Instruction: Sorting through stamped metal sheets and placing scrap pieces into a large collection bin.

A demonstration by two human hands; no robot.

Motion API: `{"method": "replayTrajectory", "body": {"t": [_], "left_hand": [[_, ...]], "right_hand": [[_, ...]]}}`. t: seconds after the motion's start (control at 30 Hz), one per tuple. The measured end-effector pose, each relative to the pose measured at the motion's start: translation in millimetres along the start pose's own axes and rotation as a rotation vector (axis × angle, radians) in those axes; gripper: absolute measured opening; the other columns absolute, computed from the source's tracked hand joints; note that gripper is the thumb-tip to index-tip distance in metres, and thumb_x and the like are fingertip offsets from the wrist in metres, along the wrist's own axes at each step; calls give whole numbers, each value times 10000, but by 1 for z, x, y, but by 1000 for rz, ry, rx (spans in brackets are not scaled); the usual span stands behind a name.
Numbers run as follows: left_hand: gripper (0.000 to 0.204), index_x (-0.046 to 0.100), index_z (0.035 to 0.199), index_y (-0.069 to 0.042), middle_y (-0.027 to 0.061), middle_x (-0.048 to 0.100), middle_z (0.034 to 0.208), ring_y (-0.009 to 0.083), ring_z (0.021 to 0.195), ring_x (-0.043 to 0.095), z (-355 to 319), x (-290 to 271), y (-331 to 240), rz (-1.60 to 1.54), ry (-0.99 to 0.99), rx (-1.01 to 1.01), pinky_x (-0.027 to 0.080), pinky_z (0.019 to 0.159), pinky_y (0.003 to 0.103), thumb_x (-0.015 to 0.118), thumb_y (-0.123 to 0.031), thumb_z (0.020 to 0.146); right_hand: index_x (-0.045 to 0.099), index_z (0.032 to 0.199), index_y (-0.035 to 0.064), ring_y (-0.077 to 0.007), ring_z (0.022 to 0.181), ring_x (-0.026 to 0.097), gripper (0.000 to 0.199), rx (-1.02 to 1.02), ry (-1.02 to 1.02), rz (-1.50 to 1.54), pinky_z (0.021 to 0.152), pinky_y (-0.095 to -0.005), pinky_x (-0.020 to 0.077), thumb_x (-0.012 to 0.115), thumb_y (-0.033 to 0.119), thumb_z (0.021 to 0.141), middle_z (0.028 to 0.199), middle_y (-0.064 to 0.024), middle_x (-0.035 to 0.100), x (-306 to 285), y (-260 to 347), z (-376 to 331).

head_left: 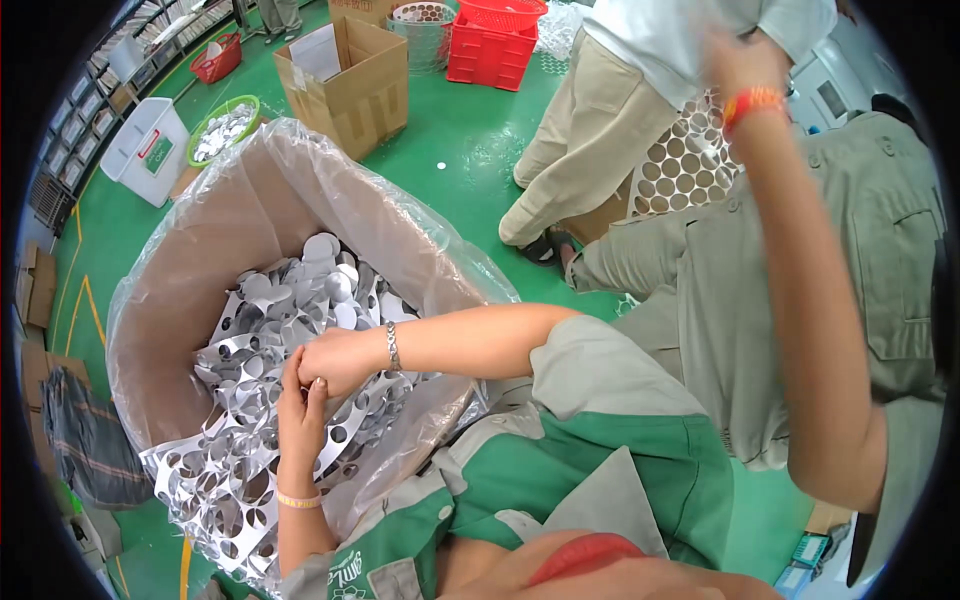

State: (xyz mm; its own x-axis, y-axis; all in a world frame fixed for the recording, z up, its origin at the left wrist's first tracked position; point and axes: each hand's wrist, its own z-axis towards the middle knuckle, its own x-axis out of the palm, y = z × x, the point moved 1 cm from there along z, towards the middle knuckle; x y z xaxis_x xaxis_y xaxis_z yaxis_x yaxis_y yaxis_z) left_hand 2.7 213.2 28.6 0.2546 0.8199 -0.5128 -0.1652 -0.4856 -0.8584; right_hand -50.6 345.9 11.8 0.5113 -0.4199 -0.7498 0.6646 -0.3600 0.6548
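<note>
Left hand (300, 415) lies flat, fingers released, on the punched metal sheet (225, 475) by the lined box's (200, 235) near edge. Right hand (335, 362) sits clenched beside it — best press with palms, clear of cut rims.

A lined carton (200, 250) is set on the floor (450, 130) at the near left, and punched scrap sheets (230, 470) and discs (320, 250) are piled in it. A co-worker's two hands (320, 370) are laid on the pile, reached in from the right. Behind it an open box (350, 75) is placed, with a basin (222, 130) and a lidded bin (145, 150) to its left and a crate (490, 45) to its right. At the far right, a perforated sheet (685, 165) is seen just below the raised right hand (725, 60).
</note>
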Motion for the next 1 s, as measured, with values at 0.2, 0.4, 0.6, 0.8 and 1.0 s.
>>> {"method": "replayTrajectory", "body": {"t": [0.2, 0.4, 0.6, 0.8, 1.0], "left_hand": [[457, 346, 1252, -43, 189, 586, 940, 242, 854, 572, 0, -4, -4, -29, 36, -93, 433, 743, 311, 458, -200, 837], [453, 340, 1254, -33, 194, 563, 1000, 236, 882, 557, -3, -4, 1, -34, 39, -134, 424, 760, 306, 452, -188, 843], [465, 335, 1254, -15, 194, 547, 1037, 243, 931, 537, -3, -2, 2, -39, 17, -69, 408, 806, 314, 447, -189, 839], [471, 339, 1250, -9, 196, 548, 1025, 235, 918, 537, -2, -4, -4, -71, 39, -104, 408, 798, 311, 451, -220, 843], [468, 339, 1249, -13, 210, 540, 1037, 270, 928, 539, -2, -2, 7, -47, 25, -56, 406, 800, 320, 449, -225, 846]], "right_hand": [[594, 746, 75, -293, 696, 579, 152, 40, 18, 24, 599, -401, 454, 532, 187, 666, 711, -105, 597, -5, 4, 1], [599, 740, 74, -290, 693, 582, 169, 41, 5, 21, 600, -399, 455, 538, 213, 666, 715, -101, 603, -4, 7, 1], [623, 773, 90, -274, 746, 584, 198, 99, 94, -19, 644, -375, 456, 550, 255, 692, 766, -86, 614, -6, 8, 2], [623, 794, 99, -274, 752, 582, 188, 81, 79, 18, 645, -380, 453, 540, 232, 692, 767, -83, 612, -8, 10, 1], [586, 725, 59, -273, 685, 577, 151, 41, 21, 20, 595, -376, 456, 545, 195, 677, 706, -88, 594, -7, 9, 0]]}}
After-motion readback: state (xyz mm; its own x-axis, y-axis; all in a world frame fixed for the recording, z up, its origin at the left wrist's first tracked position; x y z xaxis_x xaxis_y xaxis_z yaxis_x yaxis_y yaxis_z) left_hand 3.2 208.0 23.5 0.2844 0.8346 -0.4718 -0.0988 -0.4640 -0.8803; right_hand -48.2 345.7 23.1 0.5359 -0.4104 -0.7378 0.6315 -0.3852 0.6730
